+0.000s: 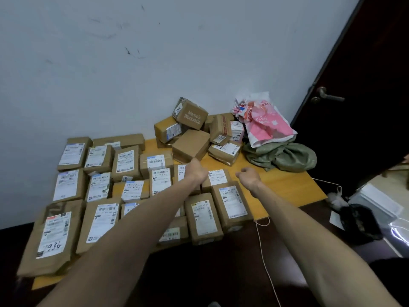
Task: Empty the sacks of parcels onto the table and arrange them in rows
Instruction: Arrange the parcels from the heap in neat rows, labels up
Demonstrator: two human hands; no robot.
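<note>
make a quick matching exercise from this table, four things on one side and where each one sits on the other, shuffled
Things
1. box printed Memo's Workshop
2. green sack
3. parcel marked 936
4. pink and white bag

Places
A. near left corner of the table
B. on top of the green sack
C. top of the unsorted heap by the wall
D. crumpled at the table's right end

Pairs: 1-C, 2-D, 3-A, 4-B
</note>
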